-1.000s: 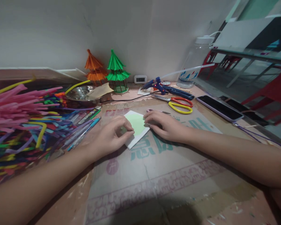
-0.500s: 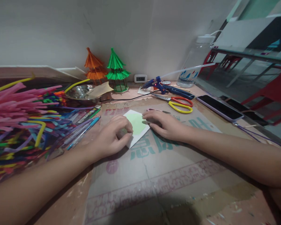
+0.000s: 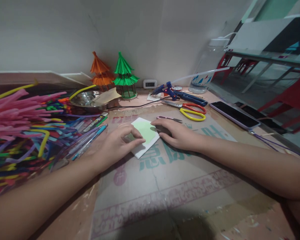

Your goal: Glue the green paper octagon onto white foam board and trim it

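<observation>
Light-green rounded paper piece (image 3: 147, 131) lay on a squarish white pad (image 3: 141, 151), between both hands, on a flattened printed cardboard sheet (image 3: 130, 191) on the bench (image 3: 77, 213). Left hand (image 3: 122, 141) was curled over the pad's left side, thumb and forefinger near each other at the paper — couldn't tell if pinching. Right hand (image 3: 176, 133) sat loosely curved at the right edge; firm hold or mere touch, couldn't tell. Step looked like positioning the paper — next move likely called for a braced pad, light fingertips.

The left hand (image 3: 118, 143) hides part of the white card (image 3: 140, 153); the clock (image 3: 150, 84) is too small to read.
</observation>
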Tool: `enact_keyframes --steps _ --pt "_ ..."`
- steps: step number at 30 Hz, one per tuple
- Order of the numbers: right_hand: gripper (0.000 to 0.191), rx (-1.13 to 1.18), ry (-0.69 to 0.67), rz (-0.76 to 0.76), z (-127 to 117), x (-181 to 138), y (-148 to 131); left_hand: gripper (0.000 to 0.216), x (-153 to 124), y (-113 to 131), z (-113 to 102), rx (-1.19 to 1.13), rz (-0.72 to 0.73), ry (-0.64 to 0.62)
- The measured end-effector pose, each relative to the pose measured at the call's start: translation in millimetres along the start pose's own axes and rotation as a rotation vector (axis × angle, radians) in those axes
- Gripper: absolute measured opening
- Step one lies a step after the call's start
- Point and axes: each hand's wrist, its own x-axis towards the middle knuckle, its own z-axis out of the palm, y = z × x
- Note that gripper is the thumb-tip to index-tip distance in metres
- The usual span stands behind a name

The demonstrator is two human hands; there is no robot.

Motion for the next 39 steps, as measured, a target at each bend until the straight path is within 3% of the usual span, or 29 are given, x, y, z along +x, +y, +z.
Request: enact_keyframes --steps 5,11,14,17,20,23,25,32,39 --pt "0.042 -0.005 -0.007 0.011 -0.7 0.4 -1.5 0.027 1.6 7.6 -6.1 0.136 0.092 -0.058" --pt "0.047 -0.019 -0.028 0.059 0.8 2.4 -0.9 0.032 0.5 17.9 -12.5 0.318 0.476 -0.227" --pt "0.048 -0.018 -0.034 0.076 1.7 2.8 0.5 0.027 -1.8 20.2 -12.3 0.325 0.541 -0.229" --pt "0.049 -0.011 -0.039 0.072 1.8 3.0 1.2 0.028 -3.5 17.7 -9.5 0.357 0.495 -0.128" --pt "0.051 0.002 -0.04 0.071 2.1 3.2 1.6 0.031 -3.2 11.7 -4.9 0.452 0.295 -0.072" --pt "0.052 0.011 -0.032 0.072 2.5 3.1 2.7 0.063 -1.0 6.6 -1.0 0.533 0.037 -0.168" --pt "0.052 0.022 -0.017 0.058 2.0 2.6 3.1 0.073 0.8 5.1 0.2 0.514 -0.019 -0.271" --pt "0.035 0.079 0.026 0.037 -3.1 0.9 -1.1 0.073 6.0 -3.4 -7.7 0.377 0.101 -0.439" --pt "0.036 0.057 0.039 -0.071 -2.0 -0.5 -1.9 0.068 6.1 -12.5 -17.7 0.238 0.22 -0.542"
